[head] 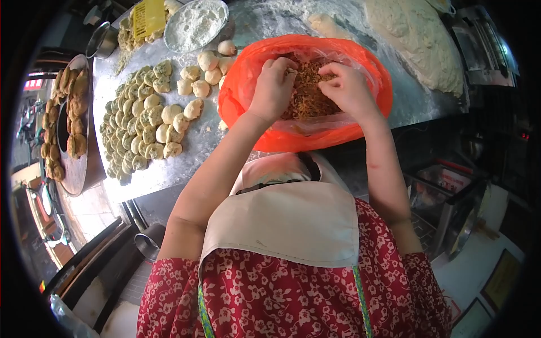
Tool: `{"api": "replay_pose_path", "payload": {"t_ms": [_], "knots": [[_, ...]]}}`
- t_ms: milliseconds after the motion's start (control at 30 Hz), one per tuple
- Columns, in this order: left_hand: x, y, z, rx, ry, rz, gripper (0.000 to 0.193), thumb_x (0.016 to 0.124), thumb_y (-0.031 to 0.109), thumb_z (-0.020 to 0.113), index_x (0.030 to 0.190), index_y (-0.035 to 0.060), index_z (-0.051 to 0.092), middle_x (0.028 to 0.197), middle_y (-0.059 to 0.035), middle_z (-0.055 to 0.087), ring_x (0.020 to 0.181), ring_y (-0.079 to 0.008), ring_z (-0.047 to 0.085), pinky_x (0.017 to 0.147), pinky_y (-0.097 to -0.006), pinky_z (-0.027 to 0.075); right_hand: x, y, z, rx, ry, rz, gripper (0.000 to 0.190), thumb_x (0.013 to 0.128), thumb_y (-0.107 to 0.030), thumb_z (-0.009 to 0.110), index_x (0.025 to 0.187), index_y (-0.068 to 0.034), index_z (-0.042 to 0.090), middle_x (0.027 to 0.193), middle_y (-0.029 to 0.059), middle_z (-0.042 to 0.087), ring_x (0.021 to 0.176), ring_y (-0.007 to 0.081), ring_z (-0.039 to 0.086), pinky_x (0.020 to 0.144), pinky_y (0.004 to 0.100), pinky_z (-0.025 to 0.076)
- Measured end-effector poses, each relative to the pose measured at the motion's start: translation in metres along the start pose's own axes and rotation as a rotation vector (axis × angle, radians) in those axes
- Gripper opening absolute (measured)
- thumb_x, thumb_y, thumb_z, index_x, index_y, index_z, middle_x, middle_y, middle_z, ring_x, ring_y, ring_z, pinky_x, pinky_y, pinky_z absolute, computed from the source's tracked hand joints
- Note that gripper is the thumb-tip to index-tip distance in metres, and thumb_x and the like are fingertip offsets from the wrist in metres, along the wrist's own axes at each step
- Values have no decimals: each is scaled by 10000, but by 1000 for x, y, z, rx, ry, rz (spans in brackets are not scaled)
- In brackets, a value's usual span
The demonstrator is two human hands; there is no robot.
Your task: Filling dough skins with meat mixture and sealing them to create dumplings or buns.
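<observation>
A red plastic bag [236,95] with a clear inner liner stands open in front of me, holding a crumbly brown filling [310,99]. My left hand [275,86] is at the filling's left side, its fingers curled on a small pale lump [290,71], apparently dough, mostly hidden by the fingers. Over the right side of the filling is my right hand [346,86], fingers bent and thumb apart. I see nothing clearly held in it. Left of the bag lie round dough balls [200,88] and plump filled-looking dough pieces [171,114].
Rows of green-flecked dough pieces [131,126] cover the left of the floured metal table [190,169]. A bowl of flour [196,25], a yellow plastic basket [148,19] and a metal pot [102,40] stand behind. A large dough slab [418,46] lies right; browned cakes [76,114] ring a round griddle.
</observation>
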State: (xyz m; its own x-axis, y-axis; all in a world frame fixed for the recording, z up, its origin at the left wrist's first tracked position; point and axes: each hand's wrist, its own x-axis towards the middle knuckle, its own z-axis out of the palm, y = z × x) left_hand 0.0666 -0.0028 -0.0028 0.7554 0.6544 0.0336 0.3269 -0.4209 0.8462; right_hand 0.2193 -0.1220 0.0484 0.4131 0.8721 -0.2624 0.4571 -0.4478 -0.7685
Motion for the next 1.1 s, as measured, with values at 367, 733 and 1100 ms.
{"api": "replay_pose_path", "payload": {"t_ms": [367,733,1100], "knots": [[-17,40,-36,-1046,-433,-325,592,971,155,541,1496,138,267,1203,-45,524,1104,-160,554,934,-322,493,2,-21,31,278,-117,-348,429,688,-203,843,916,-8,538,901,112,664,797,207,640,706,351,497],[-18,39,-46,-1359,-530,-449,724,942,63,528,1542,150,131,1252,-41,514,1059,-155,582,949,-358,499,-6,-23,29,247,18,-509,292,744,-189,760,904,-8,596,795,171,643,738,333,643,672,377,501],[-10,52,-21,-1338,-332,-471,694,944,65,544,1532,129,182,1216,-63,551,1047,-142,582,942,-343,486,2,-24,42,5,410,-601,167,719,-68,691,822,-3,577,774,180,638,743,365,640,684,415,518]]}}
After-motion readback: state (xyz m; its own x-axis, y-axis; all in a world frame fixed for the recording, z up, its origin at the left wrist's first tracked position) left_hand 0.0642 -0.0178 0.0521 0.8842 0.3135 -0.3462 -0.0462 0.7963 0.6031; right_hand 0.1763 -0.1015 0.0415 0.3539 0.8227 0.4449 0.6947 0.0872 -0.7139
